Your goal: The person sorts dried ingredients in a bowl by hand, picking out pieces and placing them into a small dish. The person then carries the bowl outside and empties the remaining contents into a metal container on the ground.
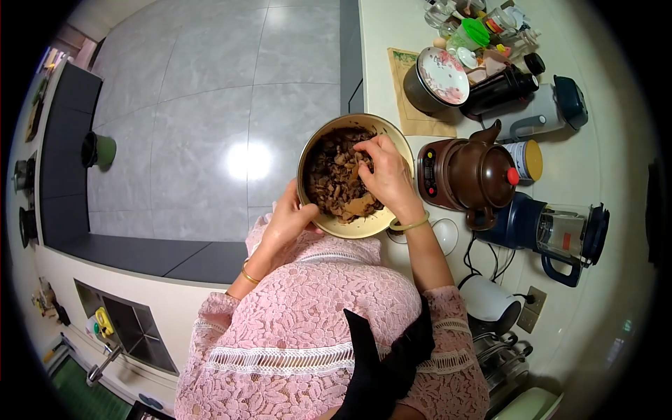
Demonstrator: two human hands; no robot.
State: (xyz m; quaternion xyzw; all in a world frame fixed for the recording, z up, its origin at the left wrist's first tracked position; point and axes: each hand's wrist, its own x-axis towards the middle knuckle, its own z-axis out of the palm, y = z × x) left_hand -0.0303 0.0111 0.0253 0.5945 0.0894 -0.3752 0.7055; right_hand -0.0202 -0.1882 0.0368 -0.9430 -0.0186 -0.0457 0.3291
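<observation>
Close in front of my body is a cream-coloured round bowl (pixel 323 126), tilted a little. Dark brown chopped, mushroom-like pieces (pixel 323 168) fill much of it, and a lighter brown powdery patch (pixel 361 205) lies on them near the lower side. My left hand (pixel 288 218) grips the rim at the lower left, thumb on the edge and fingers underneath. Inside the bowl, my right hand (pixel 383 173) has its fingers bent and closed down among the chopped pieces. What sits between those fingertips is partly hidden.
On the right counter stand a brown kettle (pixel 476 175) on its base, a flowered dish (pixel 443 75) on a dark pot, a blender (pixel 560 234), a thermos (pixel 498 91) and several jars. Small white bowls (pixel 444 236) are near my right forearm. A sink (pixel 129 325) lies lower left.
</observation>
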